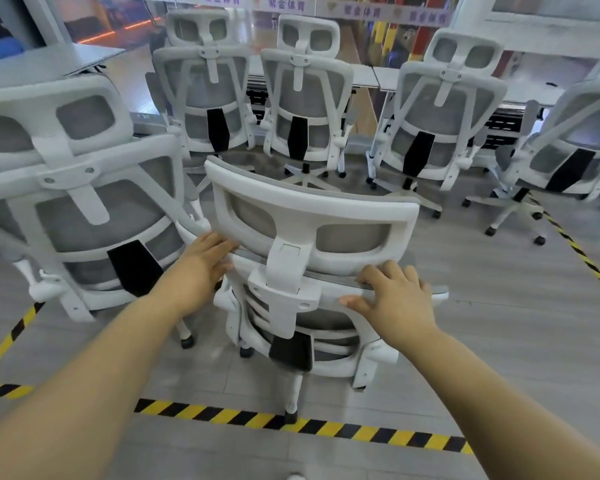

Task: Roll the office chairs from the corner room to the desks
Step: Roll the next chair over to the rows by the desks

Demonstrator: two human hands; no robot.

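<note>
Purple characters run along a strip (326, 6) high on the glass wall, repeated in groups of four, too blurred to read with any certainty; no brand shows on any chair. The nearest office chair (312, 237), white frame with grey mesh, stands on the grey floor (499, 323) with its back to the camera, just inside a line of yellow-and-black tape (326, 427). The left hand (201, 268) rests on the left end of the backrest's top edge, below the headrest, its fingers (219, 245) fairly straight and laid against the rim. The right hand (392, 296) lies on the right end of the same edge, its fingers (381, 271) curled over the rim with the thumb stretched out along the frame. The seat of this chair is hidden behind its own back, and only some of its castors show. Another chair (73, 188) stands close on the left, cut off by the picture's edge. Three more chairs (305, 98) are lined up against the white surface (388, 76) by the glass, and a further one (568, 140) at the far right is partly out of view. What lies behind the glass is a smear of orange and dark shapes.
</note>
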